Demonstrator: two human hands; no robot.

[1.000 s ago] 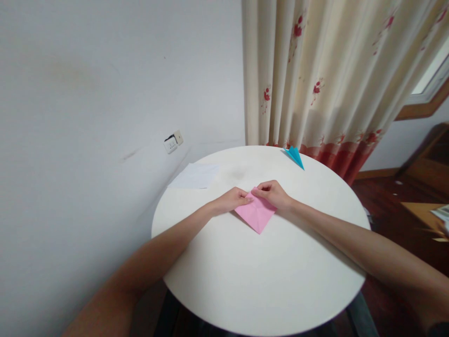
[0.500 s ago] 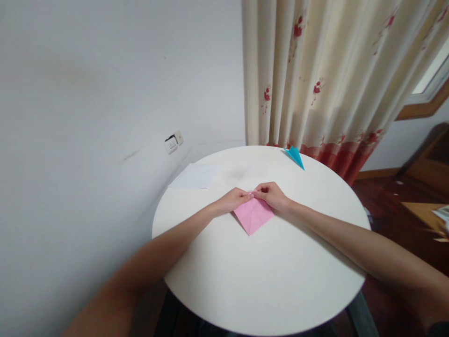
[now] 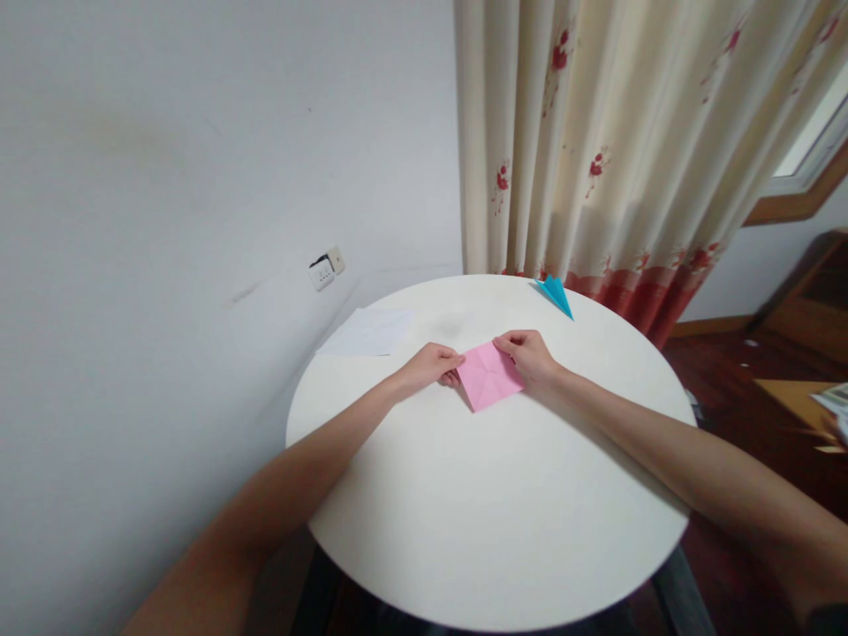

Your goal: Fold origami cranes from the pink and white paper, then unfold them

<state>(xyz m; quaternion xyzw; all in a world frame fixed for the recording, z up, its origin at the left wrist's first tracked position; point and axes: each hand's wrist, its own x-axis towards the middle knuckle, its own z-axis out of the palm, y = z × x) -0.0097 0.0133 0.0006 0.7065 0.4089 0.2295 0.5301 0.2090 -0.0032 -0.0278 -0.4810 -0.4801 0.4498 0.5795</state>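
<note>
With the left hand [image 3: 434, 364] closed, pinching the left corner of the pink paper [image 3: 488, 380] between a thumb on top and fingers bent under. With the right hand [image 3: 530, 358] closed too, pinching the far corner of the same paper.

Can see a big white wall [image 3: 199, 177] to the left of the round white table [image 3: 496, 512] and behind it, cut off at the top and side. Can see a cream curtain [image 3: 589, 106] with red flowers behind the table, cut off at the top and partly hidden by the table's far edge. Can see most of the table, but not the strips under the left arm [image 3: 324, 459] and right arm [image 3: 629, 433]. Cannot see much of the dark legs [image 3: 682, 587] below it.

Can see white paper [image 3: 367, 331] near the table's far left edge; cannot count the sheets.

Can see the pink paper over the middle of the table, flat and four-sided, with fold lines crossing in its center. Cannot see its underside or the bits covered by fingers. Cannot tell how much of it touches the table.

Can see a pointy blue folded paper [image 3: 556, 297] near the table's far right edge. Can see a small socket [image 3: 321, 274] on the wall, past the table's far left edge, with something black behind, too small to make out.
</note>
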